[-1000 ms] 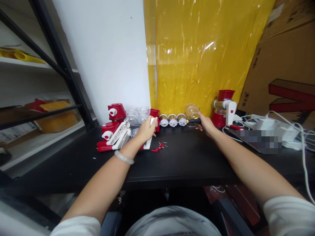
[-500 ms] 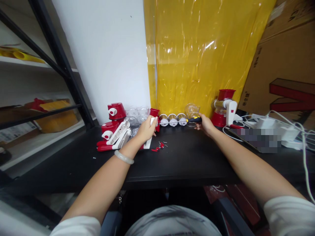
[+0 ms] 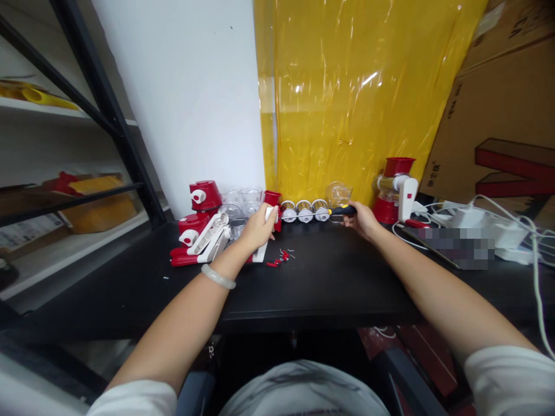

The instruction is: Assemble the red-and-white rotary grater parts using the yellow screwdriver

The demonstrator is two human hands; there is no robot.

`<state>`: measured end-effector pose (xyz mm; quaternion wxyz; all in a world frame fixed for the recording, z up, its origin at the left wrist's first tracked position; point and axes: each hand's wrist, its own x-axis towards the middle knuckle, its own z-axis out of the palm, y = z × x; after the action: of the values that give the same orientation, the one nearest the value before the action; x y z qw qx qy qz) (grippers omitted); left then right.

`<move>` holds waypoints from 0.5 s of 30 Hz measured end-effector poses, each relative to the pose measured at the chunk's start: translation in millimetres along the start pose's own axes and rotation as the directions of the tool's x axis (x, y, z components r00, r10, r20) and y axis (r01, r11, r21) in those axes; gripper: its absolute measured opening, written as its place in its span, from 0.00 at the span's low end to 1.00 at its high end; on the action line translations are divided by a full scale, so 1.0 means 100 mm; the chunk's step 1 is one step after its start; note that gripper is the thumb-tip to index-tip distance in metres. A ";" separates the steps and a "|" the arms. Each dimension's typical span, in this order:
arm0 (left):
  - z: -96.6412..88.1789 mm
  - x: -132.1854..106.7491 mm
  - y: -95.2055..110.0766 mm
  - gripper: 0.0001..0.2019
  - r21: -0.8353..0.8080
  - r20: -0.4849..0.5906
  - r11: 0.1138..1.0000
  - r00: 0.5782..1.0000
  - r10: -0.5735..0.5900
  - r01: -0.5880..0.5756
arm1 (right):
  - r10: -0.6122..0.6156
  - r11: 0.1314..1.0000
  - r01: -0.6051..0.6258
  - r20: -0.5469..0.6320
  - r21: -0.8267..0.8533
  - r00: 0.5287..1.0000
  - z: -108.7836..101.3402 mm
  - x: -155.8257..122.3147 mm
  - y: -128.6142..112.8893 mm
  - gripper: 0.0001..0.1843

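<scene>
My left hand (image 3: 259,227) is closed around a small white plastic part (image 3: 272,214), mostly hidden by the fingers. My right hand (image 3: 361,221) grips the black and yellow handle of a screwdriver (image 3: 343,210). Its shaft runs level to the left, and the tip reaches the white part. Behind the shaft, three metal grater drums (image 3: 304,212) with white ends stand in a row. Small red pieces and screws (image 3: 281,259) lie scattered on the black table below my left hand. White crank arms with red handles (image 3: 207,242) rest left of that hand.
Red grater housings (image 3: 205,196) and clear plastic cups (image 3: 251,196) stand at the back left. An assembled red and white rotary grater (image 3: 392,193) is at the right. Beyond it lie white cables and adapters (image 3: 472,216) and a blurred-out flat device (image 3: 459,247). Shelving (image 3: 110,124) borders the left.
</scene>
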<state>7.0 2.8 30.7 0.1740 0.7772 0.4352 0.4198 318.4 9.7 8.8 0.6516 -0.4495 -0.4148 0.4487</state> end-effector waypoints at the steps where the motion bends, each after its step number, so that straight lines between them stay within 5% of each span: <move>1: 0.00 0.00 0.00 0.19 0.002 0.000 1.000 1.000 0.003 -0.003 | -0.002 1.000 0.002 -0.002 -0.004 1.000 0.00 0.00 0.00 0.10; 15: 0.00 0.01 -0.02 0.19 0.007 -0.001 1.000 1.000 0.012 -0.012 | -0.045 0.970 0.038 -0.022 -0.242 0.999 -0.04 0.06 0.06 0.14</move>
<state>6.0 4.5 29.7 0.1684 0.7803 0.4321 0.4196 322.4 15.9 2.7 0.6068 -0.5227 -0.4667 0.3751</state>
